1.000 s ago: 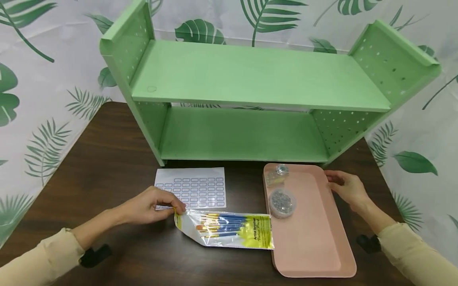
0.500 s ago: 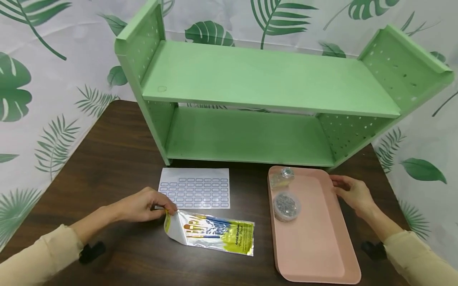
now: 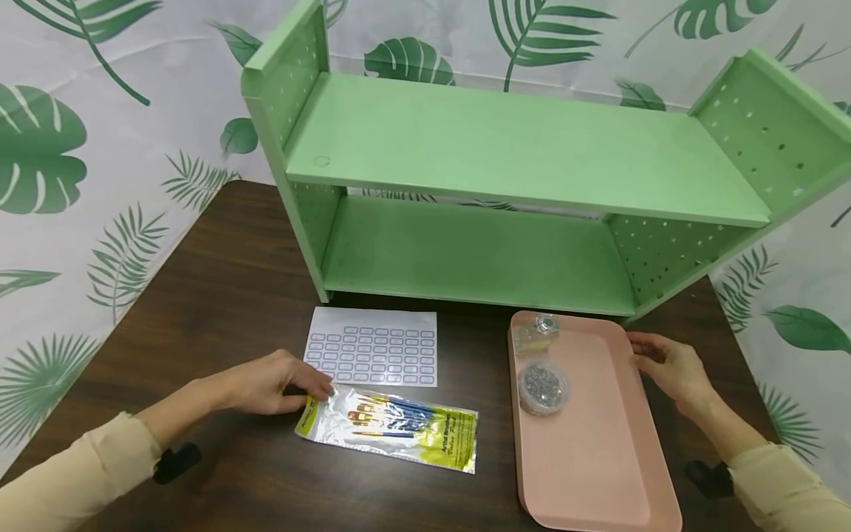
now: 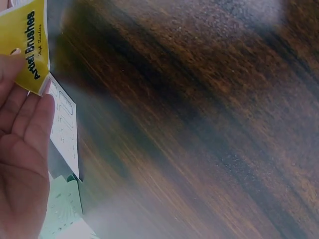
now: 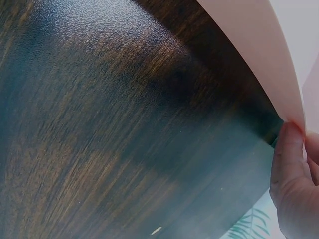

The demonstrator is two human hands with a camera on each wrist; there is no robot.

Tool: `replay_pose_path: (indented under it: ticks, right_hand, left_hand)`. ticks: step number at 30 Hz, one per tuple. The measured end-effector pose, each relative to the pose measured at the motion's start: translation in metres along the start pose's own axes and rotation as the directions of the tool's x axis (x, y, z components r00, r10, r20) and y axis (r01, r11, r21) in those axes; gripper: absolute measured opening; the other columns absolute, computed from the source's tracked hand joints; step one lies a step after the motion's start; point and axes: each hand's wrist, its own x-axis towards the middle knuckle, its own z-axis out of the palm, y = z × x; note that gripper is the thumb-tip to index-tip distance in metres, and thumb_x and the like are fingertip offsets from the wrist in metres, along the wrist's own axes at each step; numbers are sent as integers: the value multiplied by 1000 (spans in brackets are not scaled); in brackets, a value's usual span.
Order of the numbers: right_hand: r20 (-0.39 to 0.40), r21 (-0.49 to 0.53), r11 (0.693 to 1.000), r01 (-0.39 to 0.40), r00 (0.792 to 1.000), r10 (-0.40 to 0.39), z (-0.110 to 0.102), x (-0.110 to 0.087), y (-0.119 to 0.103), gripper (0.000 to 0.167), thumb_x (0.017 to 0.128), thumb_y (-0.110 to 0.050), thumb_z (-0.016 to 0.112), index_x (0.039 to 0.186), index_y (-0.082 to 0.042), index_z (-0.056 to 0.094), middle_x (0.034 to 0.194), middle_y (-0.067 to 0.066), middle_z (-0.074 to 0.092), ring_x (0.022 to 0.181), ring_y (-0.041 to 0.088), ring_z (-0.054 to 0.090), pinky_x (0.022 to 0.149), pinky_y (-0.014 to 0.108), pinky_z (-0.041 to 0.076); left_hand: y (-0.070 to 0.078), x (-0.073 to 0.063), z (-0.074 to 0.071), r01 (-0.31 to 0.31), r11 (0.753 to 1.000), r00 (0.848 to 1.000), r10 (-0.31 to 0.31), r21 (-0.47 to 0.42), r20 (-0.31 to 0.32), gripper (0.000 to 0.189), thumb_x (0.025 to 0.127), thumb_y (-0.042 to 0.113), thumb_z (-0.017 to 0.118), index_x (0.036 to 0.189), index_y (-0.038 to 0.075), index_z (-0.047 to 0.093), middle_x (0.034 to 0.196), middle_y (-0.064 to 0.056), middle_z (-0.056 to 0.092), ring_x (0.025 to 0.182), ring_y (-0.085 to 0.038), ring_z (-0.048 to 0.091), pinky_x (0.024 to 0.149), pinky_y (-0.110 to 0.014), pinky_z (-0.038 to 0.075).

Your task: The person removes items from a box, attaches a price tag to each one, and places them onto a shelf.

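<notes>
My left hand (image 3: 275, 380) pinches the left corner of a packet of paintbrushes (image 3: 399, 427), blue-handled, in a clear and yellow wrapper. In the left wrist view, the thumb lies over the yellow end of the packet (image 4: 25, 45) with the fingers behind it. The packet lies on the table, its right end a short way from the pink tray (image 3: 592, 451). My right hand (image 3: 674, 369) holds the tray's right rim near its far corner. Seen from the right wrist, thumb and fingers sit on either side of the tray wall (image 5: 259, 55).
Inside the tray are a small clear bottle (image 3: 535, 336) and a round tub of silvery bits (image 3: 543, 387) along its left side. A sheet of blue-edged labels (image 3: 372, 347) lies behind the packet. A green two-tier shelf (image 3: 479, 251) stands at the back of the dark table (image 3: 219, 310).
The paintbrush packet has moved left, away from the tray edge it overlapped, and its left end lies flatter. My right hand keeps its hold on the tray. The head view has shifted left.
</notes>
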Motion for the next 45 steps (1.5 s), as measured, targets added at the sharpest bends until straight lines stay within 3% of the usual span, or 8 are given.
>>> replay_pose_path:
  ticks: [7, 16, 22, 25, 31, 34, 38, 45]
  right_hand:
    - [-12, 13, 1000, 9, 1000, -9, 1, 1, 1, 39, 89, 4, 57, 125, 16, 48, 111, 31, 58, 77, -16, 47, 65, 14, 52]
    - [-22, 39, 999, 30, 999, -29, 1, 0, 1, 38, 88, 6, 57, 124, 17, 48, 100, 14, 64, 78, -14, 50, 65, 14, 52]
    - [-23, 34, 999, 38, 999, -37, 0, 1, 2, 38, 88, 6, 57, 124, 17, 49, 100, 15, 63, 78, -14, 50, 65, 14, 52]
    - [-25, 27, 999, 38, 999, -37, 0, 1, 2, 38, 88, 6, 56, 123, 16, 49, 102, 21, 62, 77, -14, 49, 65, 14, 52]
    - [-37, 25, 999, 39, 999, -38, 1, 1, 2, 37, 88, 5, 57, 123, 16, 51, 97, 15, 64, 76, -8, 53, 64, 15, 52]
    - [-43, 19, 999, 40, 998, -39, 0, 0, 2, 36, 88, 4, 57, 122, 15, 51, 96, 14, 64, 76, 1, 57, 64, 14, 52]
    - [-45, 15, 999, 42, 998, -41, 1, 0, 2, 36, 88, 6, 57, 122, 15, 51, 97, 19, 64, 77, 6, 59, 63, 14, 52]
    - [-49, 29, 999, 37, 998, -36, 2, 0, 2, 37, 88, 6, 58, 122, 16, 50, 100, 26, 62, 75, -11, 50, 62, 13, 51]
  left_hand:
    - [4, -3, -1, 11, 1000, 1000, -11, 1, 24, 26, 80, -2, 62, 102, 6, 73, 111, -6, 69, 106, -22, 63, 83, -30, 53]
    - [4, -4, 2, 78, 995, 996, -77, -54, 36, 34, 76, -2, 54, 103, 7, 73, 114, -6, 67, 109, -20, 61, 53, -12, 32]
    - [-2, -2, 2, 111, 993, 984, -117, -48, -135, 22, 85, 5, 61, 103, 8, 73, 107, -4, 70, 99, -12, 63, 69, -20, 51]
    - [-6, 2, -3, 199, 979, 936, -204, -45, -288, 18, 85, 9, 67, 102, 5, 72, 101, -5, 71, 90, -9, 64, 74, -26, 54]
    - [-17, 13, -14, 447, 887, 750, -441, -113, -493, 28, 83, 10, 70, 107, -3, 66, 98, -14, 70, 83, -20, 66, 68, -29, 55]
    - [-22, 18, -18, 526, 840, 685, -513, -135, -518, 34, 83, 13, 72, 110, -5, 63, 97, -17, 68, 82, -23, 63, 65, -29, 51]
    - [-26, 27, -22, 587, 796, 652, -571, -144, -498, 42, 81, 18, 73, 114, -5, 60, 98, -17, 65, 80, -22, 58, 63, -28, 45]
    - [-30, 38, -23, 634, 766, 643, -601, -110, -474, 48, 78, 21, 76, 114, -6, 58, 98, -17, 61, 80, -23, 55, 65, -32, 44]
